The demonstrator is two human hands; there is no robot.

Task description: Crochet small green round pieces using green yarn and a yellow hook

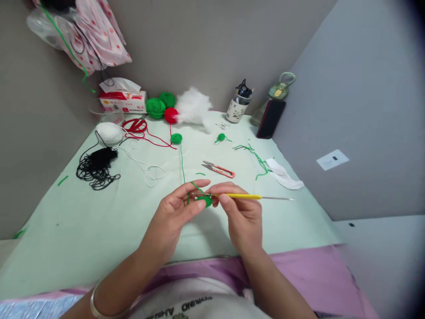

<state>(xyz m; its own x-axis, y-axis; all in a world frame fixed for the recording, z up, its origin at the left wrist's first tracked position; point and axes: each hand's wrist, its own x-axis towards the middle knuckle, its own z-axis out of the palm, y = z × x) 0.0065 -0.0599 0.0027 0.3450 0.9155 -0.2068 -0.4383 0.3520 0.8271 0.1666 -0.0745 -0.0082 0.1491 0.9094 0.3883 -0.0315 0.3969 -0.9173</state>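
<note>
One green piece point(207, 202) is pinched in the left hand point(171, 213) above the table point(133, 232); the right hand point(245, 217) grips one hook point(241, 196). Open room spreads at eight and four o'clock; the front edge runs at six. One snips point(219, 168) lies at one, one small ball point(176, 138) at eleven, two larger green balls point(156, 108) beyond.

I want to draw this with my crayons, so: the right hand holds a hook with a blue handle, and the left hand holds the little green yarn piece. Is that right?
Not quite: the hook in the right hand is yellow-handled, not blue, as the head view shows. The left hand does hold the little green yarn piece.
</note>
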